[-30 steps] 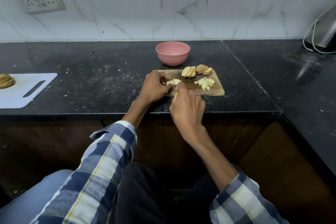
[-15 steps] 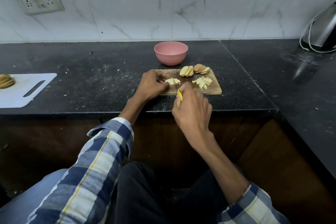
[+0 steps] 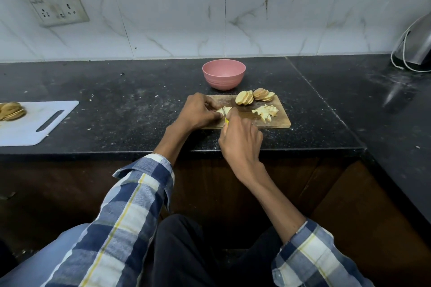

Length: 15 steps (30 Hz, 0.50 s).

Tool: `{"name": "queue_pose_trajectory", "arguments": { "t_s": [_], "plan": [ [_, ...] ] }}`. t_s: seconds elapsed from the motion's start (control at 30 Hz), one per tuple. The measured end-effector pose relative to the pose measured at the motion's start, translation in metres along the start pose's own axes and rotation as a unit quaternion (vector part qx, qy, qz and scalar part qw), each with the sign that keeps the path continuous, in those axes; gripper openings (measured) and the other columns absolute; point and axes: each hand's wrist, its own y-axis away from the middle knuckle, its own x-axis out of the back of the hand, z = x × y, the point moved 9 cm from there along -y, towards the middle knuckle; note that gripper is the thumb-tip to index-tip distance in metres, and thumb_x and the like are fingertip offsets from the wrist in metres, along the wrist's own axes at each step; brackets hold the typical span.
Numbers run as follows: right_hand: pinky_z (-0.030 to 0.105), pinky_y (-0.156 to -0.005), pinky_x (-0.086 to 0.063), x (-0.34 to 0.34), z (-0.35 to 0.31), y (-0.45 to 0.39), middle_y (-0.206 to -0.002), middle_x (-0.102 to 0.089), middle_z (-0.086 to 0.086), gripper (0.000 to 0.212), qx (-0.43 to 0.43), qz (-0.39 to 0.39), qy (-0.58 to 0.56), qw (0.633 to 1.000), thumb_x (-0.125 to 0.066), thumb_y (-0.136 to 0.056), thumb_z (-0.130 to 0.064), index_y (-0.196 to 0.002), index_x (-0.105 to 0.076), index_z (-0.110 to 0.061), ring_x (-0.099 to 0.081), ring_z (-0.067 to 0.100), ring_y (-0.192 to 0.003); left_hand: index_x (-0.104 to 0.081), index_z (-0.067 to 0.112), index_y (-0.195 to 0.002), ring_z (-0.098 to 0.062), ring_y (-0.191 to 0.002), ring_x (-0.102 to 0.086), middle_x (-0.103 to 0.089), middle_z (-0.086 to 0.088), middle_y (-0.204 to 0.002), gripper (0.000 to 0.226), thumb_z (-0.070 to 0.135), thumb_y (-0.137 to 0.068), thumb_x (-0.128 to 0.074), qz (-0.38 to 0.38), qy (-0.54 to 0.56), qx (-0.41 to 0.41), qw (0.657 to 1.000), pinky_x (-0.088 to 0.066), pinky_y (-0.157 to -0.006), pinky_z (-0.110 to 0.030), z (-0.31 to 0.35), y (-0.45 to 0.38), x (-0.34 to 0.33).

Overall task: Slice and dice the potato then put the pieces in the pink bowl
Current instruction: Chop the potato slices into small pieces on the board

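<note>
while left hand [image 3: 198,112] pinches potato [image 3: 224,110], knife hand [image 3: 240,140] (right) adjoins.

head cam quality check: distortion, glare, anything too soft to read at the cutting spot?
Head view: wide-angle bends the counter edge and wall tiles; dim, even light; a pale glare streak on the counter at right. Pink bowl and potato slices read fine; the knife is mostly hidden between left hand and right hand.
</note>
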Motion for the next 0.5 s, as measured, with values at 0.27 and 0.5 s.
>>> {"name": "queue_pose_trajectory", "arguments": {
  "t_s": [0.27, 0.5],
  "plan": [
    [0.042, -0.079, -0.048, 0.007, -0.003, 0.016, -0.116, -0.067, 0.009, 0.044, 0.009, -0.013, 0.017, 1.0, -0.068, -0.094, -0.017, -0.135, -0.052, -0.016, -0.066, 0.032, -0.107, -0.084, 0.013, -0.097, -0.008, -0.083, -0.072, -0.079, 0.003, -0.086, 0.02, 0.018, -0.078, -0.086, 0.018, 0.02, 0.011, 1.0, -0.055, -0.082, -0.023, -0.003, 0.004, 0.0],
    [0.043, -0.077, -0.047, 0.001, -0.001, 0.005, -0.111, -0.069, 0.01, 0.043, -0.017, -0.028, -0.001, 0.999, -0.069, -0.093, -0.013, -0.132, -0.052, -0.016, -0.066, 0.034, -0.105, -0.083, 0.013, -0.098, -0.006, -0.074, -0.069, -0.077, 0.003, -0.082, 0.02, 0.016, -0.079, -0.083, 0.033, 0.043, 0.014, 0.998, -0.05, -0.068, -0.01, -0.004, 0.011, -0.002]
  ]
}}
